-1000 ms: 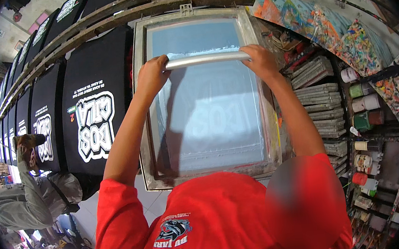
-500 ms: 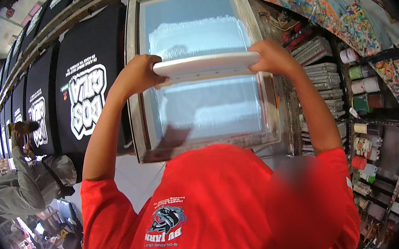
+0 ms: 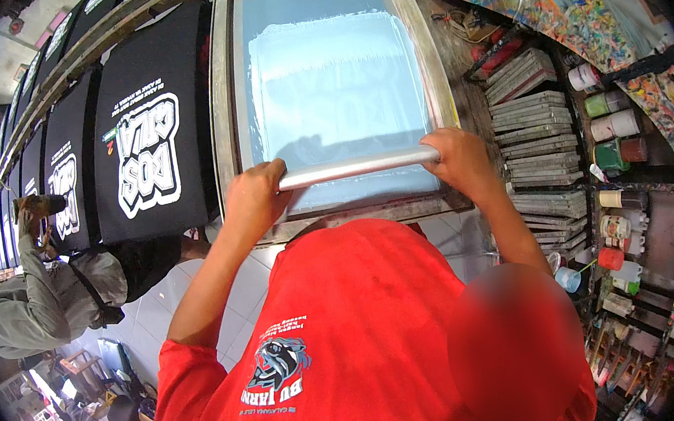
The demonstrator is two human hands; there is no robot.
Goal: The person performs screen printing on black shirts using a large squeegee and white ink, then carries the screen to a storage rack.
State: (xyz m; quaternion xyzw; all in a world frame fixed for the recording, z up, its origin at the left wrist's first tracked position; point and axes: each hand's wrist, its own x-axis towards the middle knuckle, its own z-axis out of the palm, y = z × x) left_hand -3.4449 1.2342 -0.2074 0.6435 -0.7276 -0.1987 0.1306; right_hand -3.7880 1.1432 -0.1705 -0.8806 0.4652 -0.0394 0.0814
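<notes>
A long, pale squeegee [image 3: 359,166] lies across the near part of a screen-printing frame [image 3: 428,47]. My left hand [image 3: 256,192] is closed round its left end, and my right hand [image 3: 461,163] grips its right end. Behind the squeegee, a broad film of whitish ink [image 3: 333,89] covers the pale blue mesh, with faint letter shapes showing through. Between the squeegee and my body runs a narrow strip of mesh. The squeegee hides its own blade edge and the mesh directly beneath.
Black shirts [image 3: 149,74] with white lettering lie in a row to the left. A person in grey [image 3: 77,292] stands by them with a dark object in hand. Stacked frames [image 3: 537,138] and shelved paint tubs [image 3: 613,125] line the right side.
Both hands have drawn the squeegee toward my body, from mid-screen to the near end. The ink film behind it now looks more even, and my elbows have bent.
</notes>
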